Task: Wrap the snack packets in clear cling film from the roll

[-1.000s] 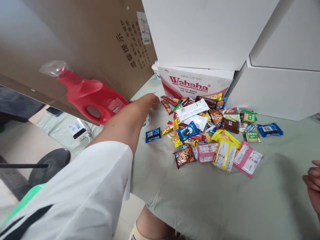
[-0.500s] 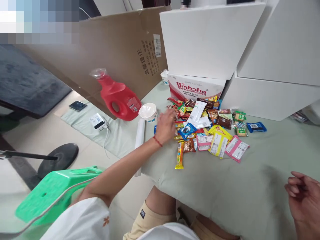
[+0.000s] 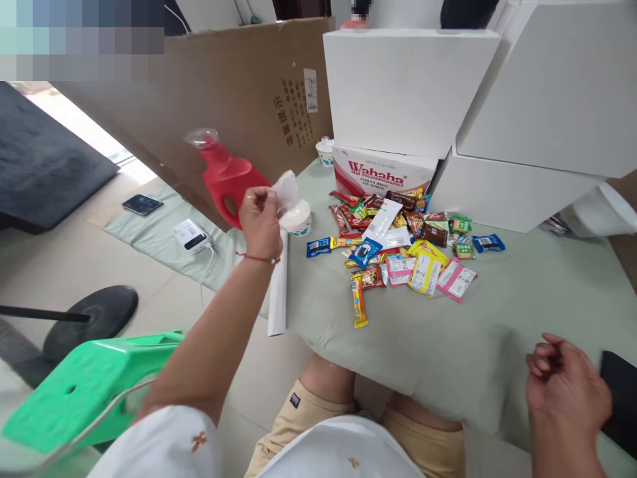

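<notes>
My left hand (image 3: 261,222) is raised over the table's left side, its thumb and fingers pinched on a crumpled piece of thin, translucent plastic (image 3: 287,190). Just below the plastic stands a white paper cup (image 3: 298,222), and behind the hand is a red jug (image 3: 233,174) with a clear cap-like cover. To the right lies a loose pile of wrapped snacks (image 3: 383,222), with a yellow snack bar (image 3: 359,302) at its near edge. My right hand (image 3: 565,378) holds nothing at the table's right front, palm turned up, fingers loosely curled.
A Wahaha carton (image 3: 385,174) and white boxes (image 3: 408,93) stand behind the snacks. A cardboard panel (image 3: 239,99) closes off the left back. A white roll (image 3: 277,292) lies along the table's left edge. A white tub (image 3: 604,212) lies tipped at right; a green stool (image 3: 94,378) stands at lower left.
My left hand has moved left and up from the snack pile, past the paper cup, and now holds the translucent plastic. My right hand stays low at the right, fingers curled.
</notes>
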### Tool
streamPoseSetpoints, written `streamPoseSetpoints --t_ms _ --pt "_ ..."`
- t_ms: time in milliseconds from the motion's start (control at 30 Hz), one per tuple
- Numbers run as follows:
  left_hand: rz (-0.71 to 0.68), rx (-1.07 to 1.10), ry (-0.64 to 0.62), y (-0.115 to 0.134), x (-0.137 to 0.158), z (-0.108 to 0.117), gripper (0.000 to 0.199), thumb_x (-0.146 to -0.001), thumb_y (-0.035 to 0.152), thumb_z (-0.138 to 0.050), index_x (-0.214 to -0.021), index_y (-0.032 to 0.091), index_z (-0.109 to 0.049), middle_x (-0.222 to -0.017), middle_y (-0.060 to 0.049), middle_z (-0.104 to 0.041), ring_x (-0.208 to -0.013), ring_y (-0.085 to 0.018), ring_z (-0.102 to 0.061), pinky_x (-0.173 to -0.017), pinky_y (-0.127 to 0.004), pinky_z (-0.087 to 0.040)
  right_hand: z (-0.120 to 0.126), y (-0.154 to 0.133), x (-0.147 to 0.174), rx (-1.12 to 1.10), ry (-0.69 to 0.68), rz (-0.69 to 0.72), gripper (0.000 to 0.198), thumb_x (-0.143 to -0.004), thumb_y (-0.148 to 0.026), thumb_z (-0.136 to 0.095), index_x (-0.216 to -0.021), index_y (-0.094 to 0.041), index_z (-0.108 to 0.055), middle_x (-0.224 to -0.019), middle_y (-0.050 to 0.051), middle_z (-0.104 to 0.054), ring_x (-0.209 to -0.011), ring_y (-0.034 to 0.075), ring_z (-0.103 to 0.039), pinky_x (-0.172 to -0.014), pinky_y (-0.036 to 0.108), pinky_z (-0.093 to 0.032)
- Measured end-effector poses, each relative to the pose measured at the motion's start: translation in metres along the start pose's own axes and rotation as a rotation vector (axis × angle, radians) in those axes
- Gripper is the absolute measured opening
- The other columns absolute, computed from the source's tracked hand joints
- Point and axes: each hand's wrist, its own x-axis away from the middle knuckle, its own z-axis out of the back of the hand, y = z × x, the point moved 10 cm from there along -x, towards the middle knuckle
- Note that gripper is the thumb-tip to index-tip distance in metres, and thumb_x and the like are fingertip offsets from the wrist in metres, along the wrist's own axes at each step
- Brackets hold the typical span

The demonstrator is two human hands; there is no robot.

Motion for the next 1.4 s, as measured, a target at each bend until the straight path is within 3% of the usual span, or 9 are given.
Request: streamPoseSetpoints --t_ms 100,200,300,400,567,667,867,1233,1400 --pt "0.461 0.453 -0.276 -0.016 0.091 -0.052 0.033 -0.074 0.034 -0.086 -0.089 0.022 -0.059 -0.079 0.007 -0.069 -0.069 -0.009 -0.065 -0.069 -0.025 -0.056 -0.040 0.001 0.049 0.053 -0.210 -0.042 0.029 -0.077 -0.045 -0.079 -0.085 -0.018 -0.072 -0.065 0.001 -0.060 -0.049 0.009 -0.045 -0.044 0.023 -0.032" --pt "0.783 0.500 -0.394 -0.029 0.194 -0.080 0.049 -0.061 0.038 -0.095 -0.088 0.020 -0.059 -0.076 0.006 -0.068 -0.060 -0.010 -0.064 -0.058 -0.024 -0.059 -0.103 -0.032 0.115 0.275 -0.578 0.265 0.025 -0.090 -0.043 -0.072 -0.103 -0.022 -0.075 -0.090 0.006 -0.071 -0.071 0.015 -0.062 -0.062 0.029 -0.053" --pt "0.921 0.438 -0.464 -0.033 0.259 -0.086 0.053 -0.058 0.042 -0.097 -0.085 0.019 -0.058 -0.068 0.007 -0.062 -0.055 -0.008 -0.060 -0.053 -0.023 -0.058 -0.146 -0.065 0.175 0.367 -0.809 0.671 0.023 -0.095 -0.032 -0.067 -0.116 -0.028 -0.074 -0.119 0.009 -0.070 -0.096 0.020 -0.066 -0.081 0.035 -0.058" --pt "0.961 0.448 -0.526 -0.026 0.288 -0.082 0.051 -0.063 0.049 -0.094 -0.089 0.017 -0.063 -0.075 0.003 -0.065 -0.062 -0.010 -0.063 -0.058 -0.025 -0.059 -0.157 -0.072 0.198 0.382 -0.866 0.794 0.021 -0.101 -0.024 -0.058 -0.113 -0.028 -0.075 -0.107 0.007 -0.072 -0.094 0.019 -0.066 -0.083 0.034 -0.056" --pt "0.806 0.428 -0.683 -0.009 0.306 -0.072 0.048 -0.066 0.043 -0.093 -0.101 0.017 -0.072 -0.099 -0.005 -0.073 -0.095 -0.019 -0.068 -0.080 -0.029 -0.055 -0.141 -0.047 0.192 0.287 -0.781 0.462 0.013 -0.097 -0.034 -0.065 -0.099 -0.023 -0.073 -0.088 0.002 -0.069 -0.074 0.014 -0.062 -0.069 0.027 -0.051" --pt "0.707 0.275 -0.676 -0.018 0.316 -0.063 0.042 -0.061 0.043 -0.095 -0.082 0.016 -0.071 -0.081 -0.001 -0.070 -0.080 -0.014 -0.061 -0.076 -0.026 -0.047 -0.136 -0.021 0.199 0.200 -0.827 0.186 0.021 -0.089 -0.043 -0.074 -0.088 -0.022 -0.072 -0.076 0.000 -0.065 -0.064 0.012 -0.054 -0.061 0.025 -0.045" --pt "0.786 0.369 -0.836 -0.022 0.341 -0.066 0.046 -0.065 0.053 -0.092 -0.074 0.016 -0.066 -0.071 0.000 -0.064 -0.067 -0.012 -0.054 -0.067 -0.026 -0.042 -0.126 0.017 0.213 -0.189 -0.877 -0.440 0.042 -0.066 -0.051 -0.091 -0.076 -0.020 -0.065 -0.059 -0.007 -0.046 -0.049 0.006 -0.033 -0.045 0.021 -0.029" --pt "0.636 0.265 -0.934 -0.015 0.362 -0.066 0.050 -0.066 0.051 -0.092 -0.092 0.017 -0.066 -0.090 -0.004 -0.068 -0.084 -0.017 -0.061 -0.078 -0.028 -0.048 -0.105 0.023 0.220 -0.291 -0.774 -0.499 0.041 -0.067 -0.046 -0.093 -0.079 -0.020 -0.064 -0.062 -0.007 -0.045 -0.052 0.005 -0.035 -0.046 0.018 -0.029" --pt "0.703 0.190 -0.753 -0.038 0.348 -0.052 0.044 -0.063 0.044 -0.094 -0.072 0.017 -0.060 -0.072 0.002 -0.063 -0.070 -0.011 -0.056 -0.069 -0.024 -0.047 -0.091 0.028 0.197 -0.320 -0.631 -0.495 0.043 -0.064 -0.044 -0.094 -0.082 -0.021 -0.063 -0.065 -0.007 -0.047 -0.053 0.005 -0.036 -0.046 0.017 -0.031"
